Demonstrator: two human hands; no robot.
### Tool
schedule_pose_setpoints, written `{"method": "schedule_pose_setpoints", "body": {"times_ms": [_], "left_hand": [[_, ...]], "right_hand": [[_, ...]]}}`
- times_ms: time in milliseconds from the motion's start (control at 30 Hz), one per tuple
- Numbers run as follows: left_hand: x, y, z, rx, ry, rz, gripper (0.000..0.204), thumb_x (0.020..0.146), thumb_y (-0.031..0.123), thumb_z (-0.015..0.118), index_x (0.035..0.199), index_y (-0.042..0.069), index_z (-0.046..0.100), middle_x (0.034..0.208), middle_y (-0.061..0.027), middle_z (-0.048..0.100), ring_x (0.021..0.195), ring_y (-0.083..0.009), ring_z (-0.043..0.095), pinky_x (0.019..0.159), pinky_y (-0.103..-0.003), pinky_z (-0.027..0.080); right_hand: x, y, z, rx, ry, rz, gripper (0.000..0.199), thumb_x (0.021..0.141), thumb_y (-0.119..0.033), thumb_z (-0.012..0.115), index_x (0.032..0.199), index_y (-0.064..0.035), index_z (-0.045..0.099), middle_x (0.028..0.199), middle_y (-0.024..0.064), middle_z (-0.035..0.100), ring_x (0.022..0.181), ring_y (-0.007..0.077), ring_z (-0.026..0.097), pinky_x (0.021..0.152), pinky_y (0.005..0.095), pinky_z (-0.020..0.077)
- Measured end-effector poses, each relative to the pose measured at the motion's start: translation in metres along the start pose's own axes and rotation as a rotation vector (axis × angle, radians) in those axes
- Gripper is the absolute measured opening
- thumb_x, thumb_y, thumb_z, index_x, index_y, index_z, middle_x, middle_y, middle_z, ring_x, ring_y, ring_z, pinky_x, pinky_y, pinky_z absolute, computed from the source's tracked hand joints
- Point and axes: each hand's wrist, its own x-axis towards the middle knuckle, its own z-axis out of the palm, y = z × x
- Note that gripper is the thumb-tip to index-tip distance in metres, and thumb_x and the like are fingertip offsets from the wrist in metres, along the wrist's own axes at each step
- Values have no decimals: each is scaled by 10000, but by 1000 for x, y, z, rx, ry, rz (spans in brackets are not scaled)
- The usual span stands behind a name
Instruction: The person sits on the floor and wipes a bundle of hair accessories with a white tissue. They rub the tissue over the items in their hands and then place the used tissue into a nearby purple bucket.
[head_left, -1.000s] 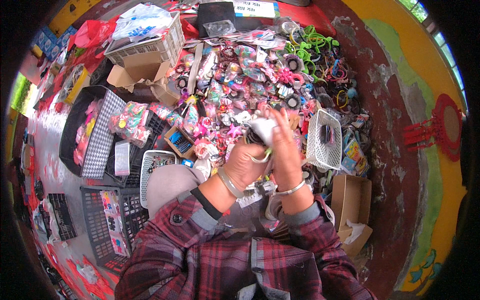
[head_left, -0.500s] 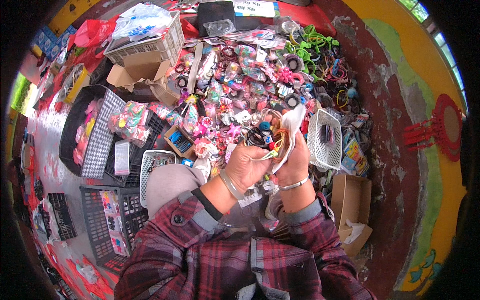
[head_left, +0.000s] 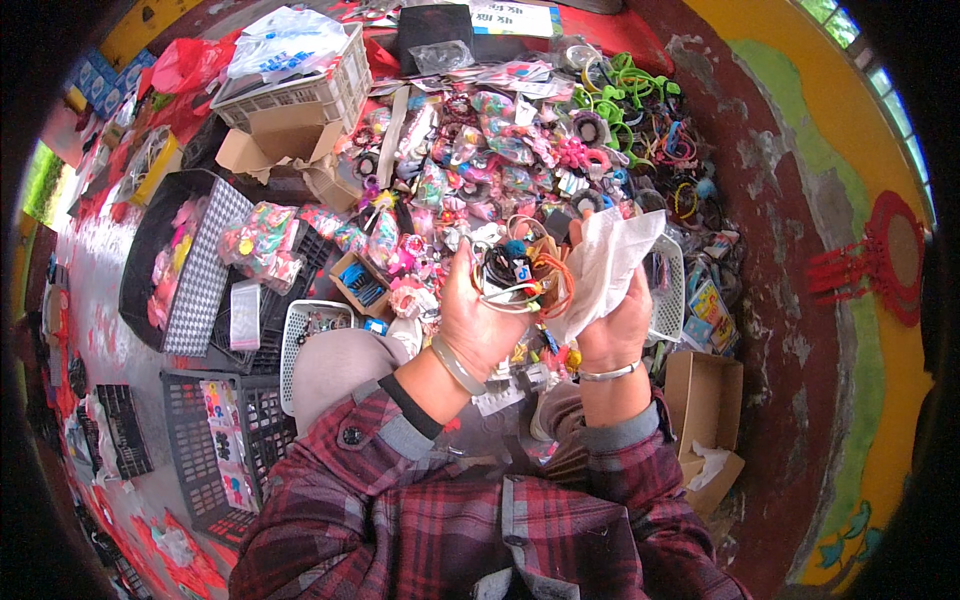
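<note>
Yellow wall [head_left: 893, 420], accessory heap [head_left: 490, 170] beneath hair ties [head_left: 531, 284]

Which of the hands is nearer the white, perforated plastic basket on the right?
Right. The right hand partly covers the left side of the basket in view; whether they touch, I can't tell. The left hand is farther off, to the left.

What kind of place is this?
It might be a little shop or storeroom for hair things: there's a big heap of trinkets, green headbands beside it, and a black basket nearby.
</note>
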Motion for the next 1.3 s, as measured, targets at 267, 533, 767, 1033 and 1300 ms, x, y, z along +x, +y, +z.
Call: {"method": "schedule_pose_setpoints", "body": {"times_ms": [267, 533, 767, 1033, 1300], "left_hand": [[6, -8, -16, 70, 27, -16, 393, 951, 299, 339, 1180, 32, 514, 1145, -138, 570, 1051, -281, 546, 927, -447, 425], [2, -7, -41, 259, -170, 161, 449, 939, 379, 356, 1301, 115, 389, 1334, -86, 412, 1241, -233, 382, 1072, -362, 247], [-11, -10, -31, 311, 95, -23, 472, 927, 362, 397, 1286, 56, 403, 1274, -132, 471, 1155, -254, 469, 1023, -391, 336], [-1, -14, -19, 217, 162, 37, 366, 919, 309, 416, 1173, 66, 519, 1153, -81, 573, 1057, -203, 545, 953, -363, 405], [2, 1, -15, 300, 6, 141, 435, 939, 372, 366, 1235, 73, 475, 1242, -86, 518, 1153, -207, 480, 1019, -339, 343]], "right_hand": [[-9, 13, 19, -510, 119, -236, 446, 939, -335, 367, 1276, -49, 431, 1239, 126, 509, 1073, 287, 520, 915, 406, 418], [-28, 59, 23, -1947, -539, -536, 435, 866, -193, 504, 1286, -90, 462, 1405, 207, 303, 1321, 416, 217, 1068, 499, 165], [-19, 52, 21, -2084, -402, -618, 399, 872, -191, 487, 1262, -108, 495, 1414, 191, 300, 1331, 419, 186, 1070, 505, 150], [-3, 47, 6, -1923, -159, -643, 378, 923, -215, 418, 1268, -77, 486, 1419, 190, 297, 1337, 416, 170, 1071, 479, 148], [-25, 56, 24, -1828, -473, -563, 356, 914, -179, 443, 1245, -68, 514, 1409, 164, 331, 1342, 358, 218, 1085, 449, 154]]}}
